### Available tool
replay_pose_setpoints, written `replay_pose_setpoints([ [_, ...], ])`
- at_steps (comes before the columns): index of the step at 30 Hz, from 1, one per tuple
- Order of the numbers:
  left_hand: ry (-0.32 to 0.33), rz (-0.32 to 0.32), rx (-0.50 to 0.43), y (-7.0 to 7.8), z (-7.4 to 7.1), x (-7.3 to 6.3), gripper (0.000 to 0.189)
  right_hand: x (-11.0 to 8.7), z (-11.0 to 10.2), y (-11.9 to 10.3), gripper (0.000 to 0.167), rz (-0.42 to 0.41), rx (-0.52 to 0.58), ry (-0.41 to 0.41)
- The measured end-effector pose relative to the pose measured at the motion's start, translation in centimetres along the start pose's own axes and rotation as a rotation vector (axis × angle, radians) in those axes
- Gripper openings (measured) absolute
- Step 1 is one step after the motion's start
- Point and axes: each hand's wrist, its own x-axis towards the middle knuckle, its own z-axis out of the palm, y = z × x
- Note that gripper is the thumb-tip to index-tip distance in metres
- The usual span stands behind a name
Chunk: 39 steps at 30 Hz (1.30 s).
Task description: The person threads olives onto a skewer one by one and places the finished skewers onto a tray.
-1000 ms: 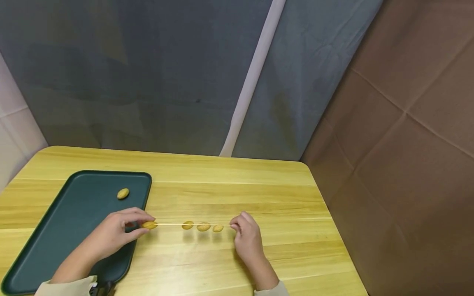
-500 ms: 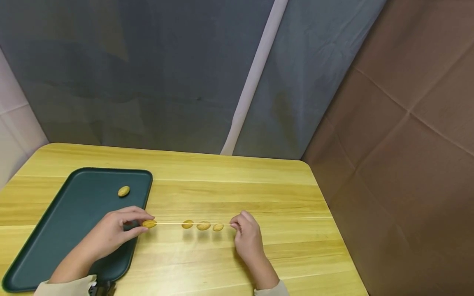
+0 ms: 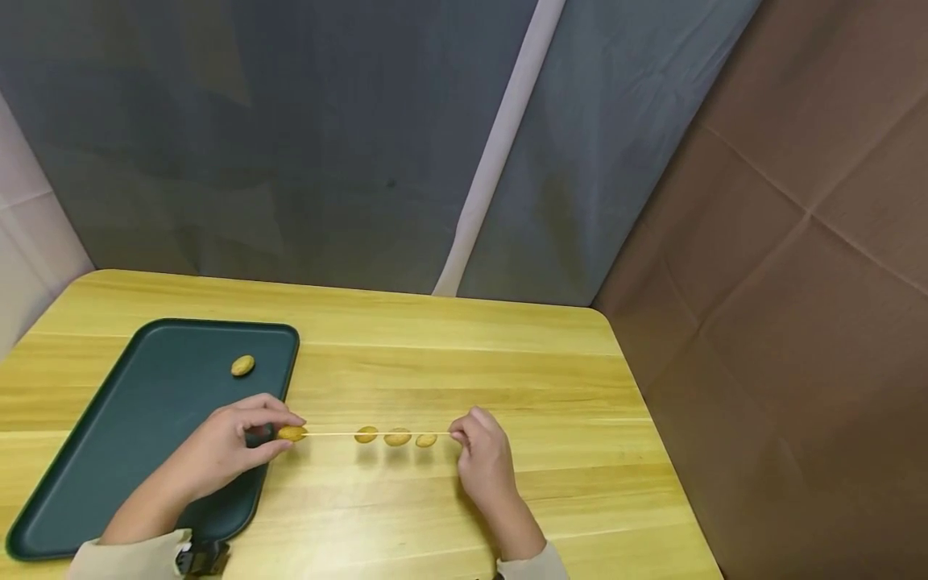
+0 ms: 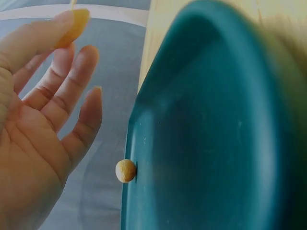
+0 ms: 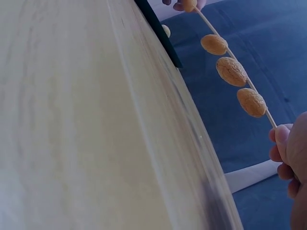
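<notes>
A thin straight wooden skewer (image 3: pixel 329 434) is held level above the table. My right hand (image 3: pixel 486 459) grips its right end between thumb and curled fingers. Three wrinkled, yellow-brown oval pieces sit along it: a left one (image 3: pixel 366 435), a middle one (image 3: pixel 397 437) and a right one (image 5: pixel 251 102), nearest the right hand. My left hand (image 3: pixel 228 443) pinches another oval piece (image 3: pixel 292 433) between thumb and fingertips, at the skewer's left end. How far the skewer enters that piece is hidden. One more oval piece (image 3: pixel 242 366) lies on the dark green tray (image 3: pixel 167 379).
The tray stands on the left of a light wooden table (image 3: pixel 464 370), under my left forearm. A grey-blue cloth (image 3: pixel 326 145) hangs behind the table. Brown cloth (image 3: pixel 812 322) hangs on the right side.
The scene sits slightly higher in the head view. Both hands keep their grip, and the pieces stay in nearly the same spots along the skewer.
</notes>
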Motion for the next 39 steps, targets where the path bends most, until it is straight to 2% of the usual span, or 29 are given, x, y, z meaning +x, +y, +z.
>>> replay_pose_setpoints([
  [5, -0.006, -0.028, -0.015, 0.0, -0.08, -0.05, 0.024, 0.0, 0.03, -0.04, 0.013, 0.028, 0.022, -0.015],
  [9, -0.033, -0.088, -0.056, 0.22, -0.19, -0.14, 0.022, -0.12, 0.02, -0.17, 0.012, 0.082, 0.066, -0.03],
  [13, -0.074, -0.172, -0.168, 0.47, -0.12, -0.11, 0.022, -0.22, 0.06, -0.17, 0.011, 0.107, 0.091, -0.037],
  [17, -0.07, -0.214, -0.235, 0.6, 0.11, -0.08, 0.02, -0.25, 0.16, -0.08, 0.011, 0.102, 0.106, -0.038],
  [27, -0.018, -0.184, -0.254, 0.17, 0.3, -0.39, 0.025, -0.13, 0.11, -0.15, 0.011, 0.134, 0.134, -0.051],
  [31, -0.016, -0.18, -0.28, -0.1, 0.31, -0.35, 0.025, -0.04, 0.07, -0.09, 0.012, 0.132, 0.136, -0.043],
  [34, -0.029, -0.187, -0.3, -0.17, 0.2, -0.38, 0.021, 0.03, 0.03, -0.08, 0.012, 0.136, 0.141, -0.042],
  [39, -0.082, -0.209, -0.241, -0.03, -0.31, -0.6, 0.014, 0.02, -0.02, -0.05, 0.013, 0.141, 0.149, -0.04],
])
